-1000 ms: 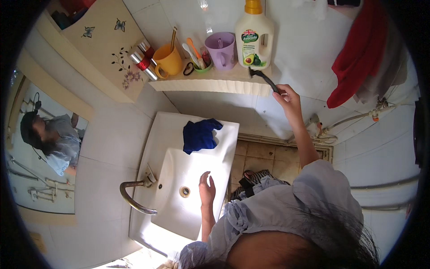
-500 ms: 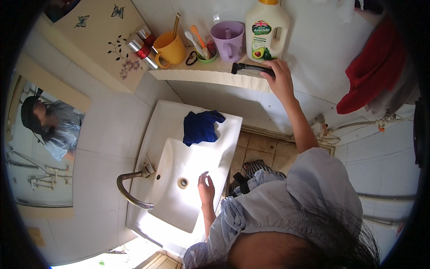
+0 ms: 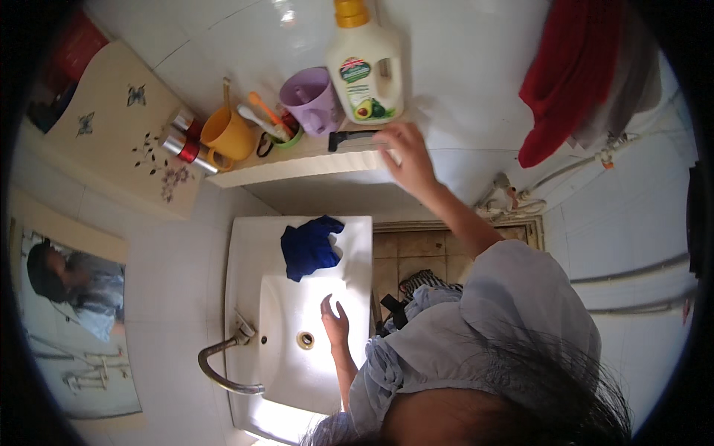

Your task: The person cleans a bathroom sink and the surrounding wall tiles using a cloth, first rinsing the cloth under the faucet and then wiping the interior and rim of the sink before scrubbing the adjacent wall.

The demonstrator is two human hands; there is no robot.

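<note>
My right hand [image 3: 410, 162] is at the front edge of the shelf [image 3: 297, 163], its fingers and thumb closed around the handle end of a black razor [image 3: 348, 139]. The razor lies along the shelf edge with its head to the left; part of the handle is behind my fingers. Just behind it stand a cream detergent bottle [image 3: 362, 78] with a yellow cap and a purple mug [image 3: 306, 102]. My left hand [image 3: 335, 325] hovers over the white sink [image 3: 249, 297], fingers apart and holding nothing. A dark blue cloth [image 3: 311, 249] lies on the sink's far rim.
On the shelf's left are a yellow mug [image 3: 225, 135], a green cup [image 3: 291, 139] with brushes, and red-and-silver canisters [image 3: 187, 149]. A curved faucet [image 3: 216, 368] reaches over the basin. Red cloth [image 3: 569, 82] hangs at right above wall pipes [image 3: 520, 199].
The view has shifted, so the shelf and its things appear further left and the sink lower. My right hand stays at the razor by the shelf edge. My left hand remains over the basin.
</note>
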